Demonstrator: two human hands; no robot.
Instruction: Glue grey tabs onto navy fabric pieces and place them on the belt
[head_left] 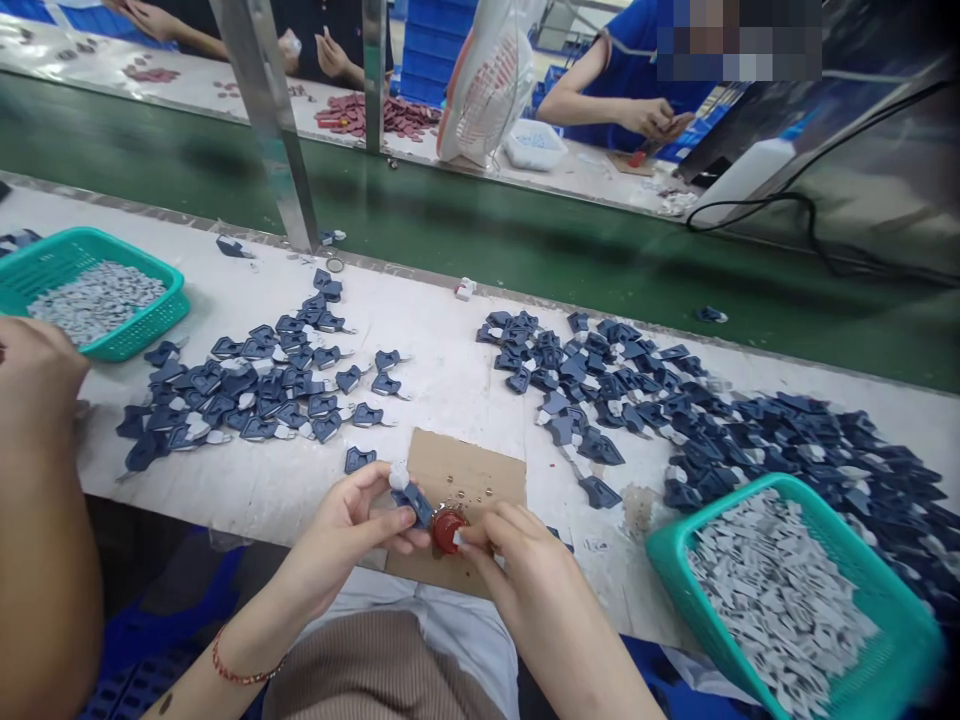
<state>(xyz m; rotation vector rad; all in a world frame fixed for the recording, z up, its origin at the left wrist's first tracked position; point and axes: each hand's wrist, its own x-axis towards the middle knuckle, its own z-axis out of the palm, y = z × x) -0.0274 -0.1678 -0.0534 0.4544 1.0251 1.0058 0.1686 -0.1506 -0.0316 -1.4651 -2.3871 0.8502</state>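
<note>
My left hand (367, 520) holds a dark blue part with a light grey piece (411, 500) between thumb and fingers. My right hand (510, 550) pinches a small pale piece (458, 538) at the edge of a round red disc (448, 530). The disc lies on a brown cardboard sheet (469, 465), with tiny metallic bits beside it. Left of the cardboard is a pile of blue parts (247, 385), and a larger pile (615, 375) spreads out to the right.
Green baskets of small grey pieces stand at the left (135, 325) and the right front (671, 560). Another person's arm (45, 500) is at the far left. A metal post (277, 150) rises behind the table. People work at a bench opposite.
</note>
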